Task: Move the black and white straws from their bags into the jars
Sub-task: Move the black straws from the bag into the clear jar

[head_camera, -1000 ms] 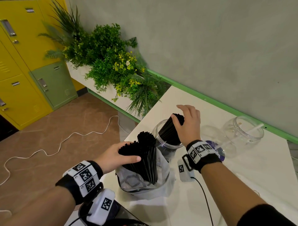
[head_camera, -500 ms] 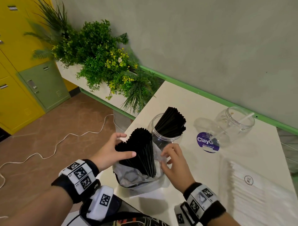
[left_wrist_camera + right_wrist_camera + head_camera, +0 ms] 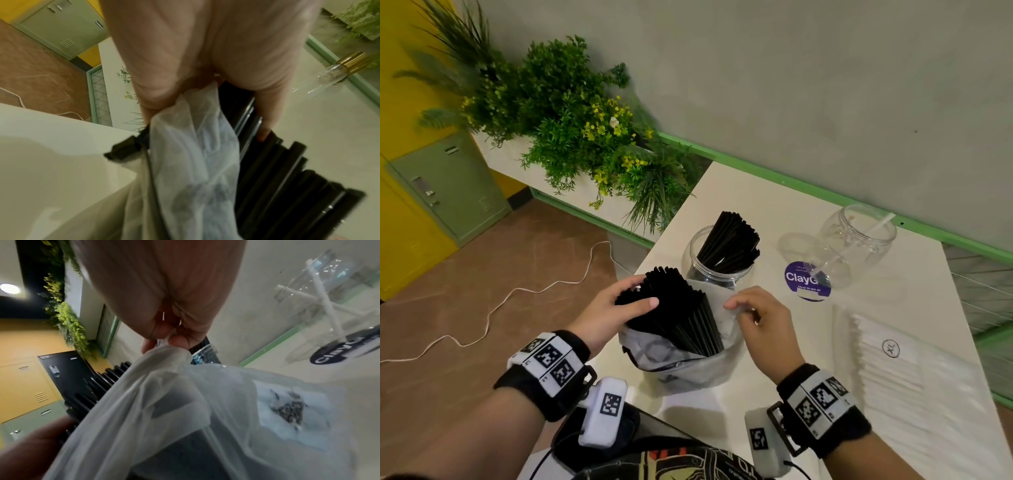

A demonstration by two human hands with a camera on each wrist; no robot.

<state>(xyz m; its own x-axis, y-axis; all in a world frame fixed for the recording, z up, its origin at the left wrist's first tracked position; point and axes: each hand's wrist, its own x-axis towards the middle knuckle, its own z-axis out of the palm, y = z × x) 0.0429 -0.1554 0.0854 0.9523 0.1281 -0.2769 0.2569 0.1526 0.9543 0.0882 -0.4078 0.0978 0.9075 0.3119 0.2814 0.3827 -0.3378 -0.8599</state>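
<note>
While the black straws [image 3: 681, 311] stand bunched in their translucent bag [image 3: 688, 366] at the near edge of the white table [image 3: 756, 192], the entry reads as follows. Left hand [image 3: 613, 311]: fingers and thumb curled round the upper part of the bunch. Right hand [image 3: 763, 318]: fingertips pinched together on the bag's rim, on the side toward the jars. Near jar [image 3: 717, 270]: just behind the bag, already holding a leaning sheaf of black straws. Far jar [image 3: 859, 246]: well to the right, holding one white straw [image 3: 859, 245], beside a purple round label [image 3: 806, 281]. Bag of white straws [image 3: 900, 370]: flat at the right edge, apparently untouched. Step in hand, by judgement: drawing another black handful. Next move calls for the rim held down while the bunch lifts straight, then tilts into the near jar. Unclear: the bag's base, hidden by folds; both wrist views blurred; the label's lettering cut off.
</note>
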